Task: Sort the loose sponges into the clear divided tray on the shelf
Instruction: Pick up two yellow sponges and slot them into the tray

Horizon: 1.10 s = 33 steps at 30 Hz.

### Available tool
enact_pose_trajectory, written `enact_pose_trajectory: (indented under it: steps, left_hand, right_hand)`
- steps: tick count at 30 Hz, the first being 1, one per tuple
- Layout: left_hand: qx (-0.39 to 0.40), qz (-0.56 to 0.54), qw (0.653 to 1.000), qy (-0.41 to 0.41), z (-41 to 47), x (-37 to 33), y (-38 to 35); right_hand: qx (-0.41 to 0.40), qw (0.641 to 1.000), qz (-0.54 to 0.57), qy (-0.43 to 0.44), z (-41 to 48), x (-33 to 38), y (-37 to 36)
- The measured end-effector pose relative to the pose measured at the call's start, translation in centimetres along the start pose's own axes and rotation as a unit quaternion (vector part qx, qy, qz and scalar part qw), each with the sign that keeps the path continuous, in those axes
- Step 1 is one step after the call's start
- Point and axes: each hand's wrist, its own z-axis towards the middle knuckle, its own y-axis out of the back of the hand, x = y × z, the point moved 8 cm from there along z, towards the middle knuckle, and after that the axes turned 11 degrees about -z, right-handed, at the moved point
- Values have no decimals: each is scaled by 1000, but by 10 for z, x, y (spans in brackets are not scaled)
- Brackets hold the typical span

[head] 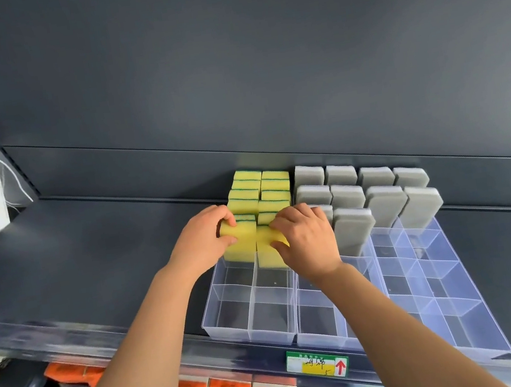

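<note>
Pushing too hard on the dark shelf (pixel 90 251) could make the clear divided tray (pixel 252 333) slide or tip, because it looks light and its front boxes hold nothing. The soft sponges could also bend, catch on the thin walls and pop back out. Tall grey sponges (pixel 381 204) stand in the back boxes on the right. Two rows of yellow sponges (pixel 274 184) with green backs stand at the back left. They look squishy and stick up above the tray. The left hand (pixel 202 237) grips the front left sponge (pixel 244 246) with curled fingers. The right hand (pixel 307 238) pinches the front right sponge (pixel 266 254) just beside it.
</note>
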Motion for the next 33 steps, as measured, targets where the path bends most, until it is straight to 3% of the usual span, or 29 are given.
enact_pose_trajectory:
  steps: [3, 7, 13, 24, 33]
  left_hand:
    - [-1, 46, 999, 11, -2, 5, -10]
    - [-69, 94, 992, -40, -3, -5, -6]
    - [-24, 82, 995, -59, -4, -4, -14]
    - [-16, 123, 990, -68, 0, -14, -9]
    - [-19, 132, 972, -194, 4, -74, -36]
  right_hand:
    - [8, 1000, 9, -8, -1, 0, -3]
    - [-3, 1000, 24, -16, -3, -2, -2]
    - [-22, 999, 4, -26, -8, -2, -4]
    - [-47, 998, -35, -30, -17, 3, 7]
    - [-63, 985, -61, -152, -53, -53, 33]
